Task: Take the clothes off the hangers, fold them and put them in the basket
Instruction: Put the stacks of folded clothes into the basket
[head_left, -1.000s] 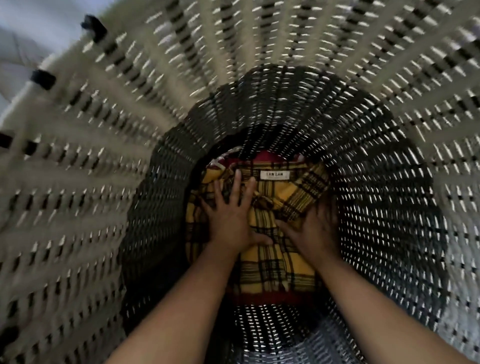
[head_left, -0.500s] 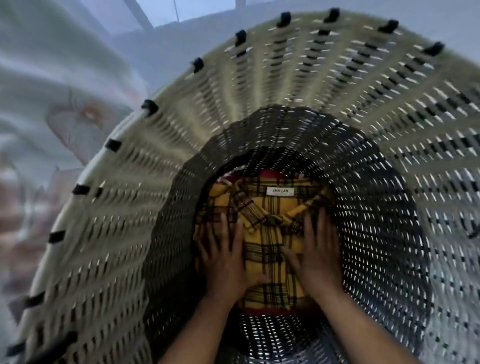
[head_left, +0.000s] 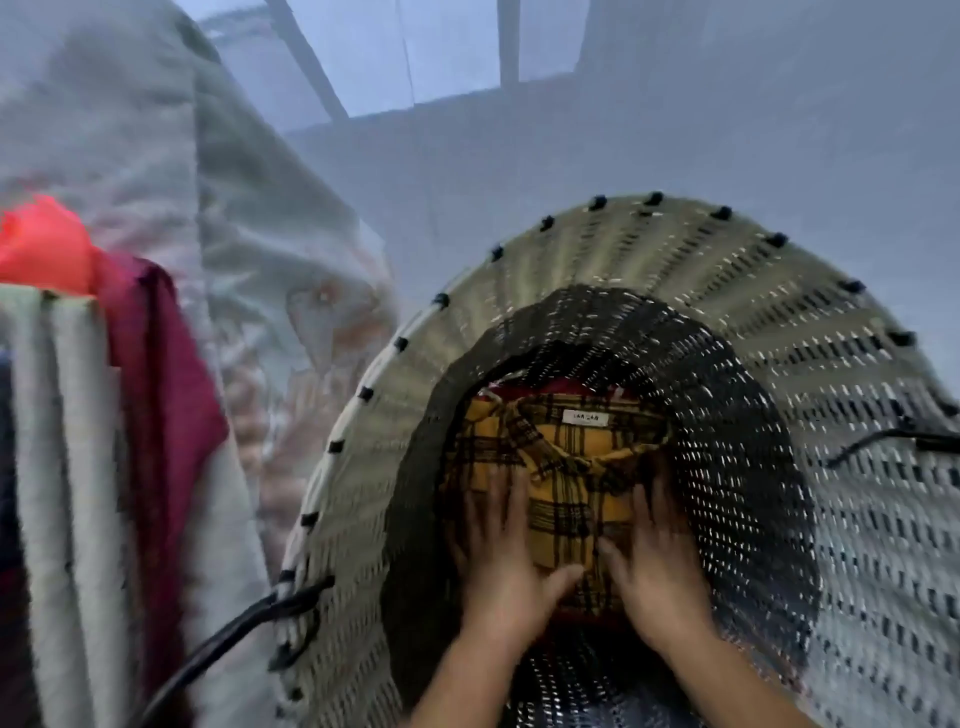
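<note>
Since the earlier frames the view has drawn back from the tall woven basket (head_left: 675, 270), cream in its upper band and black in its lower band, so that its far rim and the hanging garments to its left have come into sight; both hands have stayed on the shirt. The folded yellow-and-black plaid shirt (head_left: 566, 499) lies flat at the bottom of the basket, collar toward the far wall, with a white collar label (head_left: 585, 417) facing up. A red garment (head_left: 566, 387) shows beneath it along the far edge. The left hand (head_left: 501, 571) rests palm-down on the left half of the shirt, fingers straight and spread, grasping nothing. The right hand (head_left: 660, 571) rests palm-down on the right half in the same way, close to the black wall. The thumbs point toward each other, apart, across the near end of the shirt. A black loop handle (head_left: 234, 639) stands out from the left rim of the basket. Left of the basket hang a pale grey-green garment (head_left: 234, 208) and a maroon garment (head_left: 166, 415), both blurred.
</note>
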